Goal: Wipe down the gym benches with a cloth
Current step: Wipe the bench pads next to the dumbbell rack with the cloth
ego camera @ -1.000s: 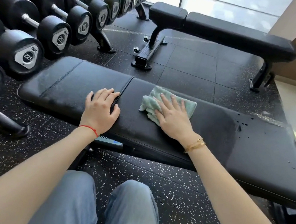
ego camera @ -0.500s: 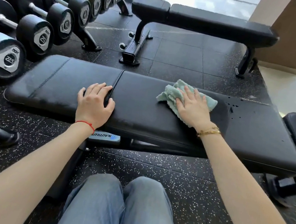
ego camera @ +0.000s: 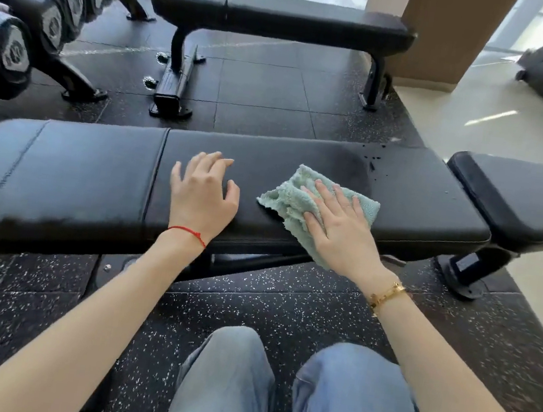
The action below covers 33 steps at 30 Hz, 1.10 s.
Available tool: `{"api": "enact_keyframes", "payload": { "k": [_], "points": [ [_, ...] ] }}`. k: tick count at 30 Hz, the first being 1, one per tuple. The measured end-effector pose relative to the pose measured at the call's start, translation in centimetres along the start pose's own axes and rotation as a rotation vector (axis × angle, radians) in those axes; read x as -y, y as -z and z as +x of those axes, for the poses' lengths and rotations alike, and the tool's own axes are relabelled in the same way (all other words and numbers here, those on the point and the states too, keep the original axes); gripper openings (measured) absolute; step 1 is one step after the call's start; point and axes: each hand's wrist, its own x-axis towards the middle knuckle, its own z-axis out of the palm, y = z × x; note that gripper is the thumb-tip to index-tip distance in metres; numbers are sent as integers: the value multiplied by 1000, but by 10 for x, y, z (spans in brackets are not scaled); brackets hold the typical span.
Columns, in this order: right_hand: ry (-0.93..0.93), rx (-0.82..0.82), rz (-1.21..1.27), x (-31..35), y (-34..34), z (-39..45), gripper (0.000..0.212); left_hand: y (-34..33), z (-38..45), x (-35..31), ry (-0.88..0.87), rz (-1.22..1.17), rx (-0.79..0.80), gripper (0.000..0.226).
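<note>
A long black padded bench (ego camera: 77, 173) runs across the view in front of me. A pale green terry cloth (ego camera: 285, 197) lies bunched on its right pad, hanging a little over the near edge. My right hand (ego camera: 339, 228) presses on the cloth, fingers spread over it and thumb at its edge. My left hand (ego camera: 200, 196) rests on the pad just right of the seam, fingers apart and slightly lifted, holding nothing. Dark droplets (ego camera: 372, 160) dot the pad beyond the cloth. A second flat bench (ego camera: 315, 18) stands further back.
A rack of black dumbbells (ego camera: 29, 11) lines the left side. Another black pad (ego camera: 523, 197) adjoins the near bench at right. A tan pillar (ego camera: 437, 34) stands at the back right. My knees in blue jeans (ego camera: 272, 396) are on speckled rubber floor.
My right hand has slid the cloth rightward along the pad and toward the near edge. My left hand has shifted right, across the seam. The view has turned to the right.
</note>
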Motion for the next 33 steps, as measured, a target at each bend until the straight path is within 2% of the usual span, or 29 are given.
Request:
{"api": "enact_keyframes", "payload": {
  "k": [4,10,15,23,27,31,33],
  "points": [
    [-71,5,11,-10,1,18,51,-20,10,-49,-58,-51,69,46],
    [-237,7,-1,-45,8,43,54,-49,9,-87,-53,-25,128,51],
    [-179,18,5,-62,9,54,54,-69,-2,-109,27,4,193,54],
    [-152,113,-45,-115,28,118,57,-85,-7,-117,48,172,100,55],
    [-22,151,-73,-112,32,119,56,-87,-7,-117,67,155,59,51],
    [224,147,-43,-118,32,55,55,-86,-8,-116,68,152,48,49],
    [279,123,-13,-137,35,17,54,-87,-9,-115,65,159,46,49]
  ]
}}
